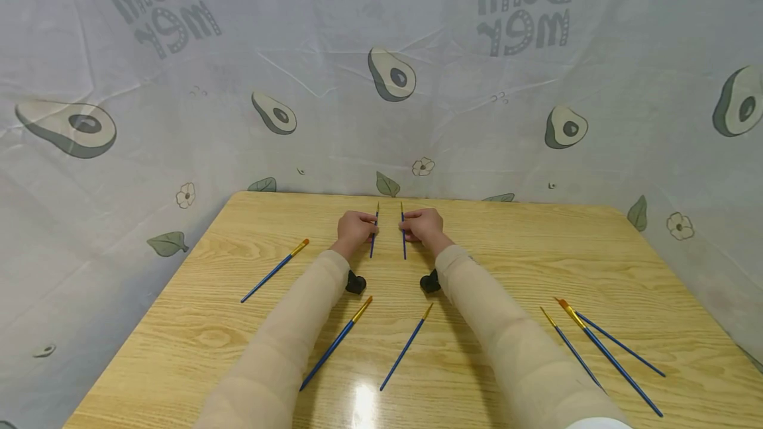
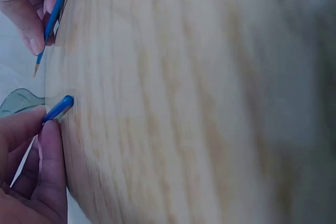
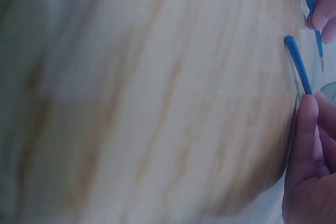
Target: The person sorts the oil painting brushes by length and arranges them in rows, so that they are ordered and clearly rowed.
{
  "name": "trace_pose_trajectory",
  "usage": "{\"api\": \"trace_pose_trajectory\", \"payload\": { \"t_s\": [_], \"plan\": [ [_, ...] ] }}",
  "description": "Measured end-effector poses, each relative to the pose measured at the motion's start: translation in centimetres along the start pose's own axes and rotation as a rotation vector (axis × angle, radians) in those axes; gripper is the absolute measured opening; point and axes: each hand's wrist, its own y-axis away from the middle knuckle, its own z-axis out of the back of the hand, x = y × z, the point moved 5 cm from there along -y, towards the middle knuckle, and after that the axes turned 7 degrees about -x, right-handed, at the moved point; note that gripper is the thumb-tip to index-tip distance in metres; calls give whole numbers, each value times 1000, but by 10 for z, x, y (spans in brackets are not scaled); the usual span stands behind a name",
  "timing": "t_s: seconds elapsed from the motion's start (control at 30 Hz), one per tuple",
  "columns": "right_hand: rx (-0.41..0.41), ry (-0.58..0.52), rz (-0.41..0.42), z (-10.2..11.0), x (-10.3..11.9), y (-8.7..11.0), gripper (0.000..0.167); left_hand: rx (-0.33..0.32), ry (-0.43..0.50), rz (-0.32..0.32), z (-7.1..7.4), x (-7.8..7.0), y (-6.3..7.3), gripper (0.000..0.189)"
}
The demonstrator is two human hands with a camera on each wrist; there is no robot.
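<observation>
Near the table's far edge, my left hand [image 1: 356,227] pinches a thin blue paintbrush [image 1: 373,238] between thumb and fingers. A short way to its right, my right hand [image 1: 422,225] pinches another slim blue paintbrush [image 1: 405,243]. Both brushes point bristles away from me and stand nearly parallel, with a gap between them. In the left wrist view, the rounded handle end [image 2: 65,102] of the left brush juts out past the fingertips. The right wrist view likewise shows the blue handle [image 3: 298,64] of the right brush beyond the thumb; its bristles are hidden there.
A flat brush [image 1: 275,271] lies at the left of the wooden table [image 1: 501,243]. Closer to me lie a thick brush [image 1: 336,343] and a thin brush [image 1: 406,347]. Several brushes, one a flat brush [image 1: 614,357], lie at the right, two of them crossing. Patterned cloth [image 1: 334,151] hangs behind.
</observation>
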Motion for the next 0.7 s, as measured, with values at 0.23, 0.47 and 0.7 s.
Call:
{"api": "trace_pose_trajectory", "payload": {
  "t_s": [0.23,0.47,0.7],
  "plan": [
    [-14,60,32,-3,0,-2,26,4,-37,-20,-1,-1,1,21],
    [-30,127,78,-2,3,0,21,7,-55,-59,-2,-2,2,21],
    [-49,152,113,-2,2,2,19,-2,-61,-60,-2,-1,3,19]
  ]
}}
